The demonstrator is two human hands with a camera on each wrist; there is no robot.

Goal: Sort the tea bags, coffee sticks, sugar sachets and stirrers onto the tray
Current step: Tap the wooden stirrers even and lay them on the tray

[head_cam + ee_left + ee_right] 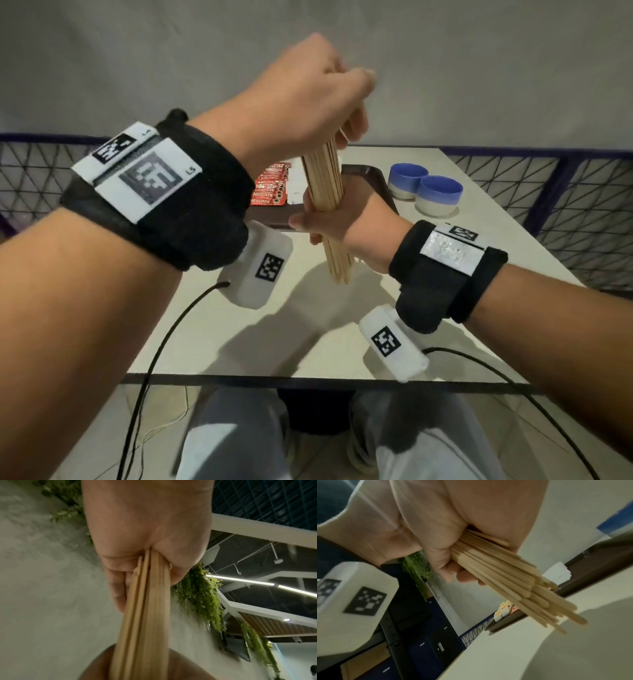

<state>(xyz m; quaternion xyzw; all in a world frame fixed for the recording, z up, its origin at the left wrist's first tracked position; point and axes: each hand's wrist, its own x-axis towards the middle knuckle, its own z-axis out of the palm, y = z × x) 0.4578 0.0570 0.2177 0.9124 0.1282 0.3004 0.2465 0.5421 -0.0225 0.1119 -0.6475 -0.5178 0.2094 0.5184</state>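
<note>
At the centre of the head view, both hands grip one upright bundle of stirrers (323,192) above the worktop (342,325): left hand (308,99) with fingers curled round the top, right hand (329,219) clamped round the middle. Behind it sits the tray (380,181), holding red coffee sticks (272,186). The lower ends splay unevenly, so a slack grip could probably let sticks slide out and scatter.

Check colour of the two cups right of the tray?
The cups are blue on top, fading to off-white at the base. Head view shows them best.
</note>
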